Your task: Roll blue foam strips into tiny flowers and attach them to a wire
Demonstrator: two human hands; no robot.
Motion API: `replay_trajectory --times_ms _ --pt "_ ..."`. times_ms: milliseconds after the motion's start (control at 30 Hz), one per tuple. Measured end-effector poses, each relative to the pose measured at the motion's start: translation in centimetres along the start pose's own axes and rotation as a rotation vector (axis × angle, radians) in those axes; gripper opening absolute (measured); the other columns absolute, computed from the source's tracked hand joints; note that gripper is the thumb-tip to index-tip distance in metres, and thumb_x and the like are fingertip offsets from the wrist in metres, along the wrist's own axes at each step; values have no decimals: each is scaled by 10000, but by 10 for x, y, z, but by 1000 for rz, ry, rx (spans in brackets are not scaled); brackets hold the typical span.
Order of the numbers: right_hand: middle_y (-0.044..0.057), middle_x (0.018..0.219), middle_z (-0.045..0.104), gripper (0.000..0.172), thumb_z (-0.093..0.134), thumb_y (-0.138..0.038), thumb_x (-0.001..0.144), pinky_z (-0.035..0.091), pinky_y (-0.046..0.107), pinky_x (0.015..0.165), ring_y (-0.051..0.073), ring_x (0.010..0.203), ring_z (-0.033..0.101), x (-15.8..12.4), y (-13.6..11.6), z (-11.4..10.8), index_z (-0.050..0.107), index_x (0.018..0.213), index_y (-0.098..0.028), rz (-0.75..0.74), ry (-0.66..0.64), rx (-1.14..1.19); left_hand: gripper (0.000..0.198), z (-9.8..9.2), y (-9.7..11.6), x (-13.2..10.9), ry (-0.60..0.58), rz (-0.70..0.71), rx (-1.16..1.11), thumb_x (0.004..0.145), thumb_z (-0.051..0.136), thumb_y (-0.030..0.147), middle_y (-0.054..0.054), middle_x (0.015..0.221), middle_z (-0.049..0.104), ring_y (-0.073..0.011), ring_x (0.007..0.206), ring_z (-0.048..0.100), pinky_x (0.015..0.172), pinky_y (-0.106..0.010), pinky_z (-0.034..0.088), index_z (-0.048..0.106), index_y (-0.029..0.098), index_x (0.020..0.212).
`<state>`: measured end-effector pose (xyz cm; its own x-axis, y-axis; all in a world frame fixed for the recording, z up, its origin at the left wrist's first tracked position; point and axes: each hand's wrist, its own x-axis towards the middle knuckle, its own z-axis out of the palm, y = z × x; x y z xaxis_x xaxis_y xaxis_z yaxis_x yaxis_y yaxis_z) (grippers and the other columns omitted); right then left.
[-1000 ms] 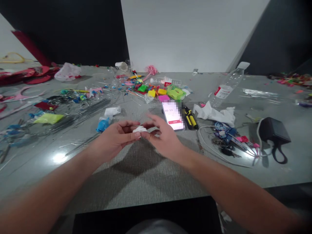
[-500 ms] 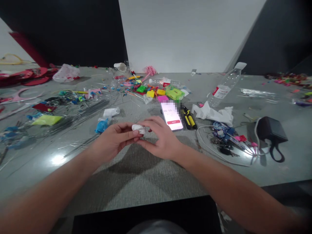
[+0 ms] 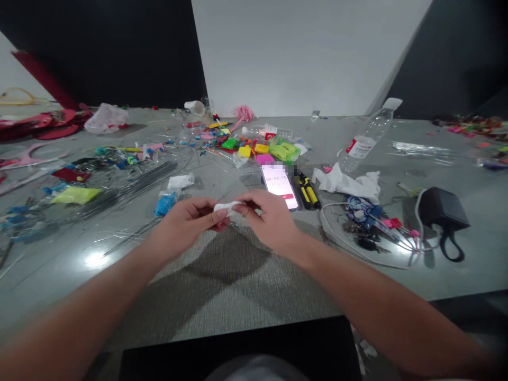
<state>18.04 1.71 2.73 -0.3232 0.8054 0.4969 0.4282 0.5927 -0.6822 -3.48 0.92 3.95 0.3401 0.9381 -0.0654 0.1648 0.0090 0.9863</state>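
A small lump of soft white modelling clay (image 3: 225, 206) is stretched between my two hands above the table. My left hand (image 3: 190, 219) pinches its left end between thumb and fingers. At the other end, my right hand (image 3: 268, 214) grips the clay with thumb and forefinger. Just left of my left hand lie a blue clay packet (image 3: 164, 203) and a white packet (image 3: 180, 182) in clear plastic. Behind my right hand, a phone (image 3: 280, 185) with a running timer lies face up beside yellow-and-black pliers (image 3: 307, 191).
Colourful clay packets (image 3: 262, 149) and small pieces cover the back middle. A clear bottle (image 3: 365, 137) stands tilted at the right, near crumpled tissue (image 3: 347, 182), a white cable, keys and a black box (image 3: 442, 209). Thin wires (image 3: 130, 185) spread over the left side.
My right fingers have closed on the right end of the white clay, which is drawn out longer between the hands. My left hand has kept its pinch.
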Motion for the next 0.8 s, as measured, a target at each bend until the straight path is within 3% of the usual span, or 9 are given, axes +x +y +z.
replay_trajectory --times_ms 100,267,367,500,633,700,800 --pt "22 958 752 124 645 -336 972 556 325 771 173 845 695 1 4 1 691 1031 -237 168 129 69 227 -4 -1 1 -36 -39 43 872 763 422 -32 791 729 -148 731 658 707 -242 538 777 196 864" --pt "80 1099 739 290 642 -322 955 591 350 777 203 953 713 -1 12 9 618 1223 -212 210 143 70 244 -7 -6 3 -50 -82 12 814 813 440 -41 841 747 -165 758 675 733 -268 563 797 215 909" --pt "81 1115 731 264 651 -304 940 587 380 846 220 1023 693 -4 5 8 638 1184 -206 157 117 55 321 -5 -6 2 -2 -94 -26 866 735 523 -58 875 759 -192 810 697 789 -319 585 792 211 914" --pt "72 1140 722 251 656 -358 950 596 359 866 203 1030 687 -8 -8 7 648 1146 -201 74 87 101 300 -2 -2 1 35 -107 -11 844 779 480 -49 872 758 -171 798 685 789 -282 564 788 185 903" --pt "78 1156 716 289 685 -381 940 602 344 851 203 1047 684 -11 -8 11 654 1170 -210 32 47 126 355 2 -2 1 115 -127 -142 804 836 413 -16 871 763 -159 802 701 792 -282 571 710 227 1079" --pt "78 1144 722 276 722 -369 920 592 367 891 215 1078 679 -11 -4 14 670 1144 -217 -61 52 103 334 5 -3 2 169 -135 -247 784 856 397 -2 814 748 -146 753 694 752 -268 574 690 219 1013" --pt "76 1205 725 206 758 -317 901 549 423 1010 226 1153 665 -10 2 16 704 1083 -238 -226 87 34 365 8 -4 1 204 -132 -321 814 794 529 -25 801 738 -148 726 686 711 -269 582 712 179 876"
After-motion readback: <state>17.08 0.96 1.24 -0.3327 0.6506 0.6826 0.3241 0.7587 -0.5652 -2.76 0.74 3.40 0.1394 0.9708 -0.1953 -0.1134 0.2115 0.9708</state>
